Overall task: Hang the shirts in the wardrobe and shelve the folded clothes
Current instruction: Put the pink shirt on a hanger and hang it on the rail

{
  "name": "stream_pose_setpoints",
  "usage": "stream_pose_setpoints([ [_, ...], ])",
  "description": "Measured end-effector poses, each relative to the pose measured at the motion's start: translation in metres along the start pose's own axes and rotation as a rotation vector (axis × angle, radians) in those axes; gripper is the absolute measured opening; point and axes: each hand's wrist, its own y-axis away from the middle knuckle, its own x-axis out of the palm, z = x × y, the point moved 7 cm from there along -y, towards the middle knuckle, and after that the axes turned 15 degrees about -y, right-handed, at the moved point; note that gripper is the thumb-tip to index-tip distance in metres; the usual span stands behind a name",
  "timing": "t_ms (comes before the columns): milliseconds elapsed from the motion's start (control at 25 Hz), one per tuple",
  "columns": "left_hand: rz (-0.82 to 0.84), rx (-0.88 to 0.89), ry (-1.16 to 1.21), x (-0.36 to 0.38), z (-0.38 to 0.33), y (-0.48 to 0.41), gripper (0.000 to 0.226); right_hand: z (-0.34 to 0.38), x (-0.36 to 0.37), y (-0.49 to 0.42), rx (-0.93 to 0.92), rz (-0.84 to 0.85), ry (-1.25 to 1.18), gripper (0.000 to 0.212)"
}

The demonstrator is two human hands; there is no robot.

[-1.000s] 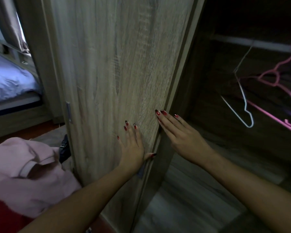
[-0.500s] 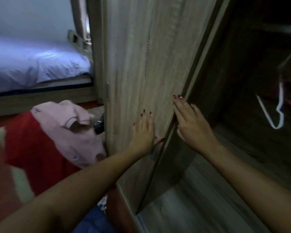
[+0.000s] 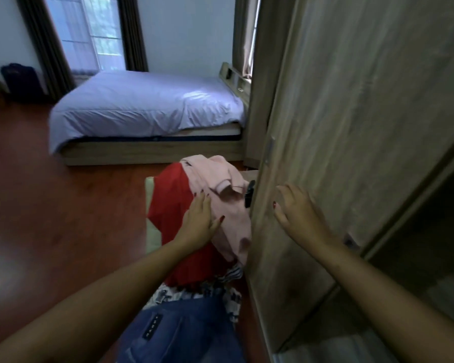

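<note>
A heap of clothes lies on the floor left of the wardrobe door (image 3: 351, 127). A pale pink shirt (image 3: 228, 205) tops it, over a red garment (image 3: 171, 205), a black-and-white patterned piece (image 3: 194, 294) and blue jeans (image 3: 184, 334) nearest me. My left hand (image 3: 198, 221) hovers open over the edge of the pink shirt, fingers spread, holding nothing. My right hand (image 3: 298, 213) is open in front of the wooden door, palm toward it. The dark wardrobe interior (image 3: 430, 244) shows at the right; its hangers are out of view.
A bed with a lilac cover (image 3: 147, 106) stands behind the heap, against a wall with a curtained window (image 3: 89, 32). Red-brown wooden floor (image 3: 50, 205) spreads to the left. A dark bag (image 3: 21, 79) sits at the far left wall. A black object (image 3: 249, 195) lies beside the door.
My view has swung left from the wardrobe interior toward the bed and clothes heap. My left hand left the door and moved over the pink shirt. My right hand shifted from the door's edge onto its face.
</note>
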Motion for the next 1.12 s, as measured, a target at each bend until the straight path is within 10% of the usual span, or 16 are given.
stream_pose_setpoints([
  [320, 0.057, 0.014, -0.094, -0.014, 0.133, -0.068, 0.068, 0.046, 0.124, -0.134, 0.266, 0.063, -0.372, 0.038],
  [680, 0.126, 0.186, -0.152, 0.018, 0.167, -0.101, 0.069, 0.016, 0.214, -0.195, 0.544, -0.013, -0.26, 0.019],
  [1120, -0.173, -0.132, 0.513, -0.051, 0.133, -0.14, 0.031, 0.056, -0.015, -0.201, 0.347, -0.552, -1.285, 0.021],
])
